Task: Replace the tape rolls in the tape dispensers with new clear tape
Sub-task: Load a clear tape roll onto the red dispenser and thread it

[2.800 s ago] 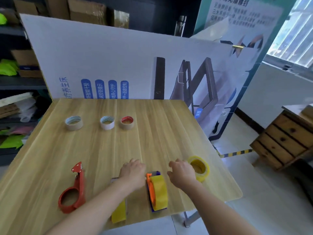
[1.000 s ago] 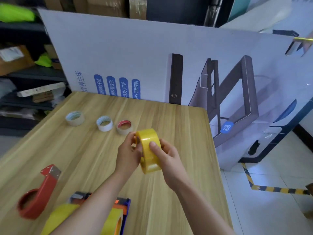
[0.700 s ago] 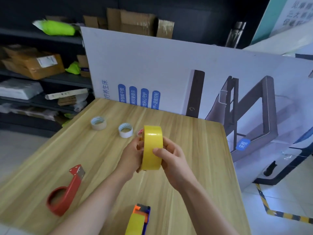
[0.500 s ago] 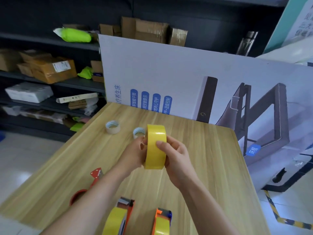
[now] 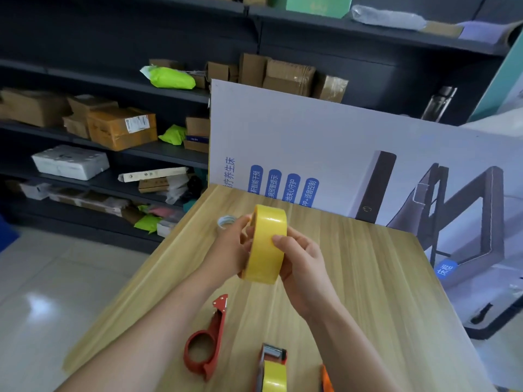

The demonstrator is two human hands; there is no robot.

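Holding glossy, seemingly translucent yellow tape roll [image 5: 266, 244], left hand [image 5: 226, 251], right hand [image 5: 302, 267]

Left hand [image 5: 226, 251] and right hand [image 5: 304, 268] are bare; both forearms [image 5: 158, 321] uncovered down to the lower edge

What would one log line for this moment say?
left hand + right hand: gripping yellow tape roll above table | red dispenser: empty, lying on table

Left hand [image 5: 229, 251], right hand [image 5: 304, 268] raised, both gripping tape roll [image 5: 266, 239].
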